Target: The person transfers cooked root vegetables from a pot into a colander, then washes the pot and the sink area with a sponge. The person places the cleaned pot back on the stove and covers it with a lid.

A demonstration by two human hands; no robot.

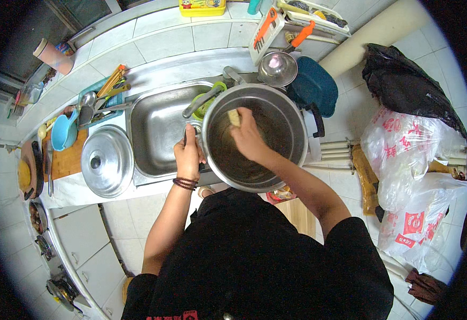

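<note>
A large, deep metal pot (281,176) is held at the right side of a stainless steel sink (157,120), its opening facing me. My left hand (189,157) grips the pot's dark side handle. Inside the pot, my right hand (250,136) pinches a small pale-yellow sponge (233,118) near the inner wall. The pot's other black handle (317,120) sticks out on the right. Just behind the pot's left rim, a faucet spout (203,102) reaches over a green strainer or bowl (204,110), which is partly hidden.
A metal lid (107,160) lies left of the sink, near a blue ladle-like scoop (64,132) and a wooden board (71,158). Behind the pot stand a small metal pan (277,69) and a dark teal basin (315,88). Plastic bags (405,152) hang at the right.
</note>
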